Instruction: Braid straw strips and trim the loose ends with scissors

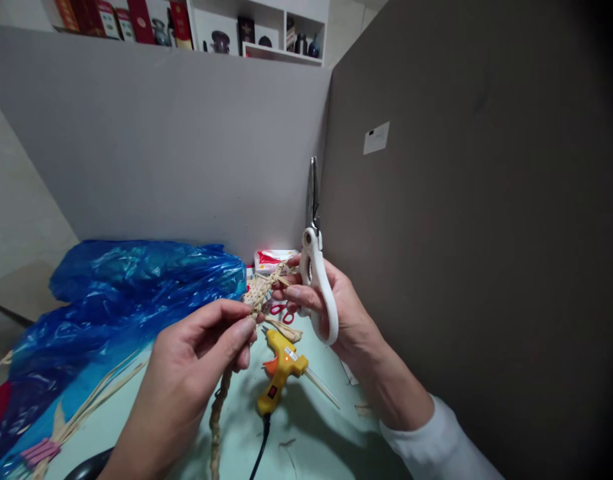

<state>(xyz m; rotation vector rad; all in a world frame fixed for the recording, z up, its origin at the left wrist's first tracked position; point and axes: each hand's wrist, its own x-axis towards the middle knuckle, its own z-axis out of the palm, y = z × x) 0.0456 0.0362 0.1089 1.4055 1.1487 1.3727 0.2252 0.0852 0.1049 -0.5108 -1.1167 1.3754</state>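
White label on dark panel; red boxes in white shelf.

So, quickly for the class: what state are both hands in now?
Left hand: closed, pinching the braid.
Right hand: holding white-handled scissors, also touching the braid.

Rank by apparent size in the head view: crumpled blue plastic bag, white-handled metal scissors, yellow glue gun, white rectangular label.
1. Crumpled blue plastic bag
2. White-handled metal scissors, yellow glue gun: unsure; scissors look longer but are nearer
3. White rectangular label
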